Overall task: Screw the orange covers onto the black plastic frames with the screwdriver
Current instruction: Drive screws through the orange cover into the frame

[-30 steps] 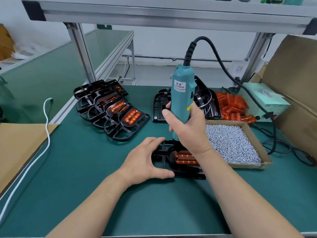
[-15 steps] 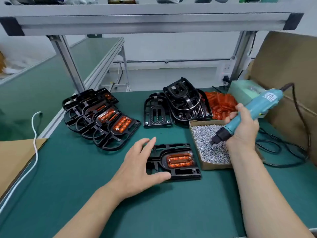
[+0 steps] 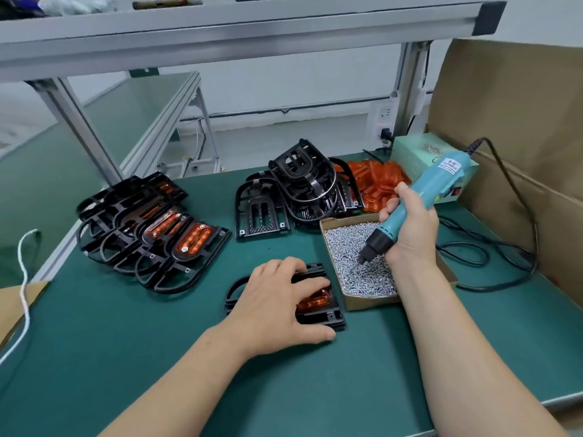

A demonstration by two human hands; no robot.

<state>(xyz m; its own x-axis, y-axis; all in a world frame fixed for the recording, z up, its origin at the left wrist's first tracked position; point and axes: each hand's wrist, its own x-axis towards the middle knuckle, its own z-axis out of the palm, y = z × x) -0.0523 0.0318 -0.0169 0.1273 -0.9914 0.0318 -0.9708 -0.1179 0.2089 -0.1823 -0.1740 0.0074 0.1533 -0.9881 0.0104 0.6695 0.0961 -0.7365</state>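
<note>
Head view shows the left hand (image 3: 277,307), fingers spread flat, pressing 1 black plastic frame (image 3: 328,316) and its orange cover (image 3: 315,299) onto the green tabletop (image 3: 157,342) at lower centre. The right hand (image 3: 410,228) is wrapped round the teal screwdriver (image 3: 435,184), its tip down among the screws in the cardboard box (image 3: 372,302) at centre right. Frame and cover look light, stiff and apt to slide, so a flat press beside the screw holes seems the sound hold; the screwdriver's white label is too blurred to read.
</note>
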